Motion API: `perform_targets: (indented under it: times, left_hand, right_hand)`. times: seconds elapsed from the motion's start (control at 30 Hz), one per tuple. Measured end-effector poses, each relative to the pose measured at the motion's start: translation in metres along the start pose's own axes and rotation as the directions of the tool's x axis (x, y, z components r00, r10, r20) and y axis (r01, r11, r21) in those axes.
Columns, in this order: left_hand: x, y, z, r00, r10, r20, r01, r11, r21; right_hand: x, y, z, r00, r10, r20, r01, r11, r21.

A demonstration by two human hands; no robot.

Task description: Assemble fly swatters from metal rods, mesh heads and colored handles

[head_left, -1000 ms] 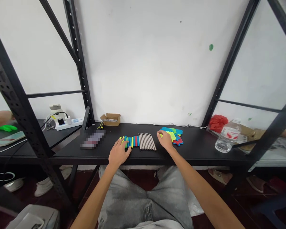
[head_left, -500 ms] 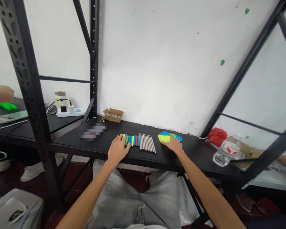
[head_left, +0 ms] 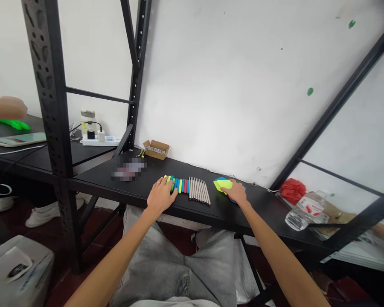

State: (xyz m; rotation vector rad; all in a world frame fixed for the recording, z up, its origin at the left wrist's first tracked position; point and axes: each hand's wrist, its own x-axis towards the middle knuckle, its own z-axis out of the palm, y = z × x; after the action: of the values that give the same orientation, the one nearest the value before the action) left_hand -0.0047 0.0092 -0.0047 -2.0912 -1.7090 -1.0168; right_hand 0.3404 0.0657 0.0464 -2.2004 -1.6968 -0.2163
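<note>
A: Where do the hands sit?

B: Lower middle of the frame. The left hand point(head_left: 161, 197) lies palm down, fingers slightly spread, with its fingertips on the left end of a row of short plastic sticks in yellow, green, blue and red point(head_left: 180, 186). The right hand point(head_left: 237, 194) is flat with its fingers close together, pressing on a pile of flat soft pieces, yellow-green on top and blue beneath point(head_left: 222, 184).

A: Why flat rather than pinching?

B: My guess is that a palm keeps the loose sticks from rolling and holds the pile squared. Neither hand grips anything.

A: And between them?

B: A row of thin grey-brown rods point(head_left: 199, 190), side by side, touching the coloured sticks, all on the black metal shelf point(head_left: 265, 204). Behind them is a small open cardboard box point(head_left: 156, 149). At the right is a clear plastic water bottle point(head_left: 302, 211).

A: What changed?

B: A second ago the soft pieces were fanned out with red showing, and the right hand was picking at their near edge. Now they are gathered and the hand covers them. The left hand has barely moved. At the upper left, another person's hand point(head_left: 6, 107) is at the next table.
</note>
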Motion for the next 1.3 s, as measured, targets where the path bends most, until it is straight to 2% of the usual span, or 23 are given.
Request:
perform_targets:
  times: [0.17,0.3,0.4,0.5,0.6,0.7,1.03,1.3]
  left_hand:
    - [-0.001,-0.002,0.001,1.000,-0.003,-0.010,0.003,1.000,0.003]
    - [0.000,0.002,-0.005,0.995,0.038,-0.088,-0.037,0.999,0.011]
    - [0.000,0.017,-0.012,0.990,0.080,-0.115,-0.084,0.996,-0.030]
    - [-0.005,0.042,-0.014,0.981,0.177,-0.074,-0.185,0.976,-0.116]
    - [-0.014,0.064,-0.011,0.959,0.285,0.002,-0.281,0.947,-0.158]
    - [-0.023,0.074,-0.005,0.945,0.319,0.078,-0.304,0.939,-0.159]
    - [-0.026,0.076,-0.002,0.957,0.266,0.113,-0.255,0.962,-0.099]
    - [-0.025,0.078,-0.002,0.977,0.201,0.072,-0.190,0.972,-0.138]
  right_hand:
    - [-0.008,0.002,0.016,0.998,0.003,-0.059,-0.004,1.000,-0.012]
    - [-0.018,0.005,0.029,0.984,-0.022,-0.177,0.024,1.000,0.010]
    - [-0.025,0.006,0.034,0.949,-0.074,-0.308,0.089,0.995,0.036]
    - [-0.030,0.006,0.035,0.920,-0.134,-0.369,0.159,0.987,0.038]
    - [-0.032,0.006,0.034,0.928,-0.136,-0.346,0.161,0.986,0.044]
    - [-0.032,0.006,0.033,0.940,-0.118,-0.320,0.144,0.988,0.058]
    - [-0.030,0.008,0.036,0.939,-0.125,-0.320,0.166,0.981,0.104]
    - [-0.029,0.009,0.035,0.947,-0.108,-0.302,0.149,0.982,0.117]
